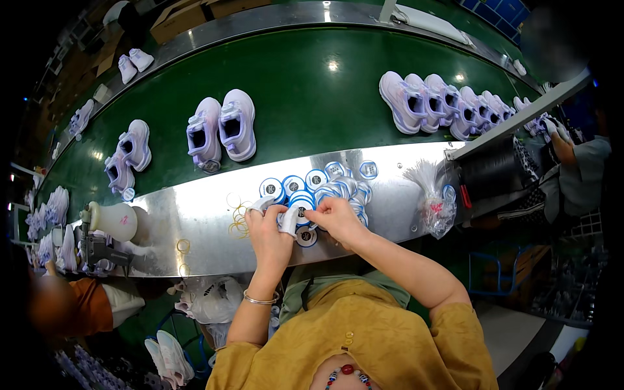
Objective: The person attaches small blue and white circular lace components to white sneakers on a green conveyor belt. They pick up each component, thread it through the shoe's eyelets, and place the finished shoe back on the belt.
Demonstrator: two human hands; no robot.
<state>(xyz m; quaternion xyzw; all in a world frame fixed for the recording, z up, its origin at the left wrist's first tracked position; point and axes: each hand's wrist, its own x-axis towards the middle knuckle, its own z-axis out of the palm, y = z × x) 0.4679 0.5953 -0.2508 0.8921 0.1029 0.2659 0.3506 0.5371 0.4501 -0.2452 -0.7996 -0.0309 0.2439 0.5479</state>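
My left hand point(270, 235) is over the near metal edge of the bench, white coverings on its thumb and a finger. Its thumb presses on a round white tag point(303, 212) with a blue rim and a dark mark in the centre. From the other side, my right hand point(342, 222) pinches that tag's edge with thumb and forefinger. More blue-rimmed round tags point(272, 188) lie just beyond my hands, and a heap of them point(341, 189) spreads beside my right fingers. Whether a thin tie or string is between my fingertips is too small to tell.
Pale lilac sneakers stand on the green belt: a pair point(238, 127) ahead, another pair point(135, 146) leftward, a row point(426, 104) at right. Yellow elastic bands point(238, 221), a clear bag of plastic ties point(437, 209) and a cream spool-like container point(114, 221) sit on the metal strip.
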